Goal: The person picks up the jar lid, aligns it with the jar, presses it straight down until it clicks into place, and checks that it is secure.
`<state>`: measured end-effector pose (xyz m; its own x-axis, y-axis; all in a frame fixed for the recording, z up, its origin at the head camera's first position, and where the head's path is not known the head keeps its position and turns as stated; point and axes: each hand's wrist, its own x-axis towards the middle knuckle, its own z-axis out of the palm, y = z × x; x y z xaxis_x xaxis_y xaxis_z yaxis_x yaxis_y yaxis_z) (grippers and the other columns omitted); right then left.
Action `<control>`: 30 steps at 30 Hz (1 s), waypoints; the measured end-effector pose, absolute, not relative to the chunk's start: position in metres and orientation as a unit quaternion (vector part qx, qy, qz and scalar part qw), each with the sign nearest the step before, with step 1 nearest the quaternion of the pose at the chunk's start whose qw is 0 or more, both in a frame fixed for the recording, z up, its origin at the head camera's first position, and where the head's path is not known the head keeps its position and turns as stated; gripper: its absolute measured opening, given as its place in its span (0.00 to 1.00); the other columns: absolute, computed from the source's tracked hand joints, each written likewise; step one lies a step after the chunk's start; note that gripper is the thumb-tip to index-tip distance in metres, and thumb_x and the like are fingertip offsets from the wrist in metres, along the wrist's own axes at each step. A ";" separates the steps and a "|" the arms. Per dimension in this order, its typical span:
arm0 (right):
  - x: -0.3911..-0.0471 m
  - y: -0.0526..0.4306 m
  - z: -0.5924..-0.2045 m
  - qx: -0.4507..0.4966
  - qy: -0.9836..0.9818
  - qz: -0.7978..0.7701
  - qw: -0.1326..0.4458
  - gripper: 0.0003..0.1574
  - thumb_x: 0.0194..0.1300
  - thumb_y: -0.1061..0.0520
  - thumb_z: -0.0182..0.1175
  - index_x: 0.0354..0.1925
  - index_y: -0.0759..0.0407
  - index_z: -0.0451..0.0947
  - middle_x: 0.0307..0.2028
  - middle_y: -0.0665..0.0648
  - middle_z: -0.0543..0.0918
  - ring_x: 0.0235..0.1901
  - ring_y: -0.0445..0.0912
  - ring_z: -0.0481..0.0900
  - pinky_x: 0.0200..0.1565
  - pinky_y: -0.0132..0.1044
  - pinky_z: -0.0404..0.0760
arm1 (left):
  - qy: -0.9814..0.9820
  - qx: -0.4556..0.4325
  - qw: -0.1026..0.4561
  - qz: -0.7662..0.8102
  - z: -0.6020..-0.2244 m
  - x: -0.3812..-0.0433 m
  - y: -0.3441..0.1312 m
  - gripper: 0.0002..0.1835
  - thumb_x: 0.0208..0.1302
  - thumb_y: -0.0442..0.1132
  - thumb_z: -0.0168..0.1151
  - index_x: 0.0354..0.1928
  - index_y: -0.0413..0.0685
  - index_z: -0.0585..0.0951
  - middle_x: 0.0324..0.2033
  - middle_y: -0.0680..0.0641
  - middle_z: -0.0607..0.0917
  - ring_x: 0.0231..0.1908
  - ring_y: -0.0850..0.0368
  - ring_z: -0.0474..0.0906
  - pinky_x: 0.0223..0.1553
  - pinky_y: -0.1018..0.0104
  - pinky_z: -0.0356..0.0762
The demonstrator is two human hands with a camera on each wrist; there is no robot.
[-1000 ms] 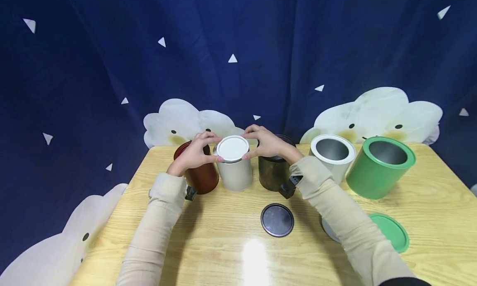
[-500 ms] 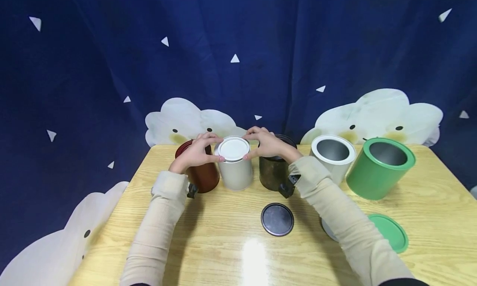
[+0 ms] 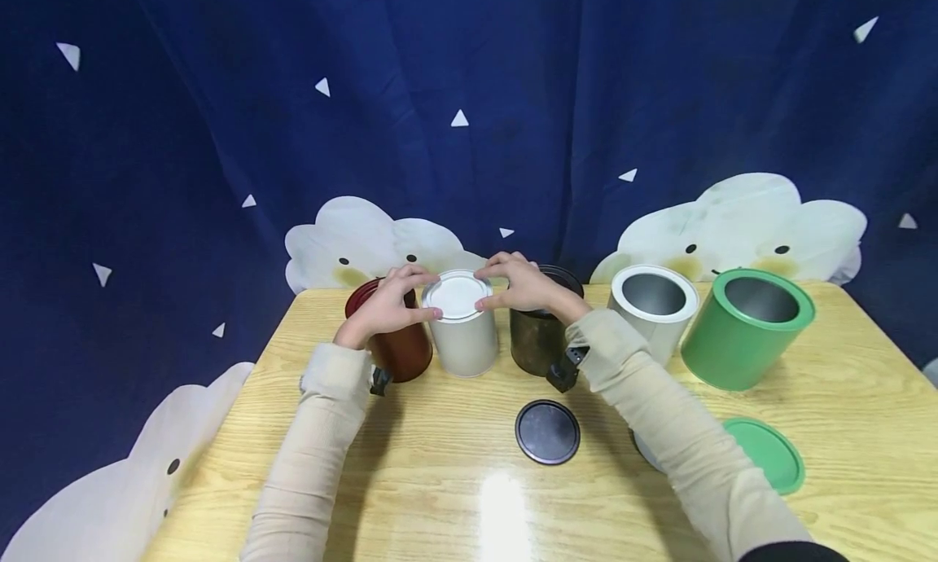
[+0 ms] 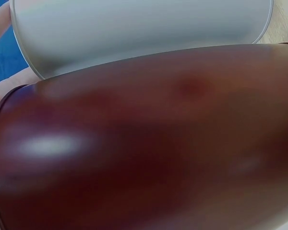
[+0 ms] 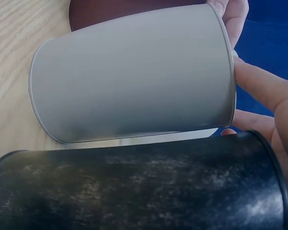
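A white round lid (image 3: pixel 456 296) lies on top of the cream can (image 3: pixel 467 347), about level with its rim. My left hand (image 3: pixel 384 305) holds the lid's left edge, thumb in front and fingers behind. From the other side my right hand (image 3: pixel 528 288) grips the right edge the same way. The dark red can (image 3: pixel 401 352) stands just left of the cream one, partly behind my left hand. A black can (image 3: pixel 538 346) is on the right, its top partly covered by my right hand. In the right wrist view, fingers and a thumb (image 5: pixel 259 84) touch the cream can's rim end.
A white can (image 3: pixel 655 326) and a green can (image 3: pixel 733 354) stand uncovered at the right. Nearer the front lie a black lid (image 3: pixel 548 433), a green lid (image 3: pixel 765 454) and a pale disc (image 3: pixel 646 452) partly under my right sleeve. A blue curtain (image 3: pixel 469 171) hangs behind the table.
The white lid has shifted slightly left and down, from sitting off-centre over the cream can to lying in line with its rim. Both hands keep their hold on it.
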<state>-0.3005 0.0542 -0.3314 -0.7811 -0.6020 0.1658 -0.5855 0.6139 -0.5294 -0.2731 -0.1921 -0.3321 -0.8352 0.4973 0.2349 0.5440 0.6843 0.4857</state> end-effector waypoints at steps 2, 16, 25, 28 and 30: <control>-0.300 0.054 -0.333 -0.327 0.899 -0.293 0.012 0.34 0.50 0.48 0.67 0.54 0.63 0.75 0.53 0.61 0.72 0.53 0.55 0.62 0.49 0.52 0.58 | -0.917 -0.282 0.044 -0.278 -0.333 -0.273 -0.192 0.28 0.49 0.43 0.68 0.52 0.38 0.76 0.52 0.38 0.72 0.54 0.43 0.62 0.54 0.46 0.54; -0.295 0.053 -0.332 -0.323 0.904 -0.281 0.011 0.34 0.50 0.47 0.67 0.53 0.62 0.76 0.49 0.61 0.73 0.50 0.54 0.64 0.47 0.50 0.59 | -0.919 -0.258 0.033 -0.296 -0.330 -0.272 -0.187 0.27 0.44 0.41 0.72 0.49 0.37 0.79 0.49 0.39 0.74 0.53 0.44 0.64 0.55 0.49 0.58; -0.290 0.052 -0.331 -0.309 0.915 -0.259 -0.014 0.33 0.52 0.46 0.66 0.53 0.62 0.75 0.50 0.61 0.72 0.51 0.54 0.61 0.47 0.49 0.58 | -0.918 -0.266 0.040 -0.293 -0.330 -0.274 -0.188 0.27 0.45 0.41 0.72 0.49 0.37 0.79 0.49 0.38 0.75 0.53 0.43 0.63 0.54 0.48 0.58; -0.288 0.052 -0.331 -0.296 0.920 -0.256 -0.029 0.34 0.51 0.44 0.66 0.53 0.60 0.76 0.49 0.60 0.72 0.50 0.53 0.61 0.46 0.49 0.57 | -0.919 -0.265 0.041 -0.290 -0.330 -0.275 -0.189 0.27 0.46 0.42 0.72 0.49 0.36 0.79 0.50 0.37 0.74 0.54 0.41 0.62 0.55 0.47 0.57; -0.287 0.051 -0.333 -0.288 0.922 -0.258 -0.035 0.35 0.50 0.43 0.67 0.53 0.59 0.77 0.48 0.59 0.73 0.49 0.53 0.61 0.46 0.49 0.57 | -0.920 -0.261 0.044 -0.288 -0.330 -0.276 -0.190 0.27 0.45 0.42 0.72 0.48 0.36 0.79 0.51 0.37 0.74 0.54 0.41 0.61 0.55 0.47 0.57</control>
<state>-0.2873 0.0510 -0.3326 -0.8322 -0.5119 0.2131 -0.5482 0.7020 -0.4545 -0.2762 -0.1904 -0.3300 -0.8594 0.4556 0.2322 0.5067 0.6977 0.5064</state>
